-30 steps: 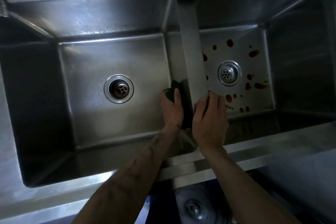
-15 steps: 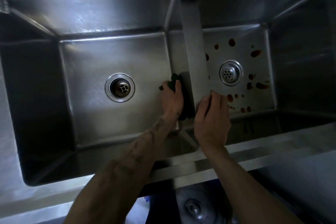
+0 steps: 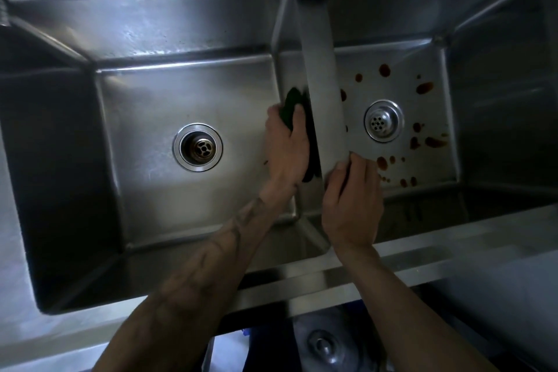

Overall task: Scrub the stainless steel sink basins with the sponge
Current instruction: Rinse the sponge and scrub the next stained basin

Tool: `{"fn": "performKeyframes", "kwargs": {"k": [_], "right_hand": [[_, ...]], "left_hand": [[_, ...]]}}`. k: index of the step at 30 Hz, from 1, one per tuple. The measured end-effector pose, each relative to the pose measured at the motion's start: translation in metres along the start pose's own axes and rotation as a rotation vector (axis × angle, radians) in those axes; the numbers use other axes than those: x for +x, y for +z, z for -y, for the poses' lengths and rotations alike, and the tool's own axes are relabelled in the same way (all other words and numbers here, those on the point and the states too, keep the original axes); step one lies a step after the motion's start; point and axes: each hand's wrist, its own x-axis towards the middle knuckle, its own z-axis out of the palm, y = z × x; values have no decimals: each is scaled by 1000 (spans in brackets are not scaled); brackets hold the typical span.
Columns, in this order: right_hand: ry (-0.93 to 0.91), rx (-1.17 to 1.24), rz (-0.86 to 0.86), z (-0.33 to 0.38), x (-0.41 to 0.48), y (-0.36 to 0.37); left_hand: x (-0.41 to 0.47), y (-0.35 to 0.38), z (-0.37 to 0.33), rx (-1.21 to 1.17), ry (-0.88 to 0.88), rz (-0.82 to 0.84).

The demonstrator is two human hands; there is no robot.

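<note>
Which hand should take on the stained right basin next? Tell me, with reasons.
Probably the left: the left hand holds the green sponge against the divider beside the right basin. The right hand is nearer the stains but only grips the divider, spongeless.

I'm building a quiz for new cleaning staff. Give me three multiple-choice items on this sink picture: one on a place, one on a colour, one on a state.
1. Where is the sponge? A) over a drain B) against the divider, in the left basin C) on the front rim
2. What colour are the spots in the right basin? A) reddish brown B) blue C) white
3. What is the left hand doing? A) hanging idle B) gripping the sponge C) turning a tap
Key: 1 B, it presses on the divider's left face. 2 A, brown-red blots dot its floor. 3 B, fingers curl round the sponge.
</note>
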Motion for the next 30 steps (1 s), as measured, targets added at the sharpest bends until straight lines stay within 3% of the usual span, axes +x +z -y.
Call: {"fn": "performKeyframes", "kwargs": {"k": [3,5,8,9,15,17,20,21,26,28,30], "right_hand": [[-11,6,-6,0,-1,0],[6,6,18,0,0,0],[17,5,35,0,0,-1],[13,6,29,0,0,0],[1,6,15,-1,0,1],[1,19,16,-1,1,0],[0,24,6,-2,0,1],[-4,24,5,-2,0,2],[-31,18,-9,-3,0,3],[-15,30,-5,-3,0,4],[-12,31,-7,-4,0,4]], "left_hand": [[3,6,-10,-89,158,-71],[14,8,-6,-62,53,-83],[30,5,2,50,-245,12],[32,4,1,82,-262,33],[26,8,-25,-76,135,-93],[35,9,-20,-39,44,-95],[49,8,-13,72,-256,5],[52,7,-14,93,-257,19],[52,8,-38,-45,93,-101],[59,11,-37,-40,84,-130],[68,13,-32,-18,-42,-110]]}}
